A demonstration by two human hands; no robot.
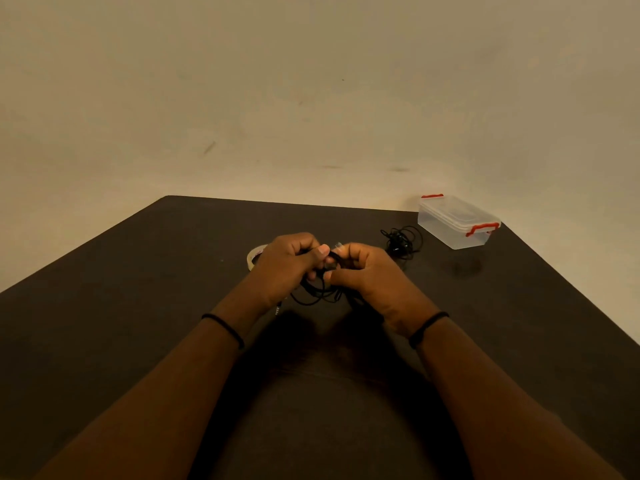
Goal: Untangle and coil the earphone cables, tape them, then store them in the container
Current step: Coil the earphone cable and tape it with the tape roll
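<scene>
Over the middle of the dark table, my left hand [289, 266] and my right hand [369, 275] hold a black earphone cable [317, 292] between them. Both hands have curled fingers pinching the cable, and loops of it hang below them, with the plug near my left wrist. A small clear strip, which looks like tape, shows at my right fingertips. A second black earphone cable [401, 242] lies tangled on the table further right. The roll of clear tape [254, 256] lies behind my left hand, partly hidden. The clear container [457, 221] with red latches stands at the back right, lid closed.
The dark table [138, 306] ends at a far edge against a plain beige wall. Its right edge runs diagonally just past the container.
</scene>
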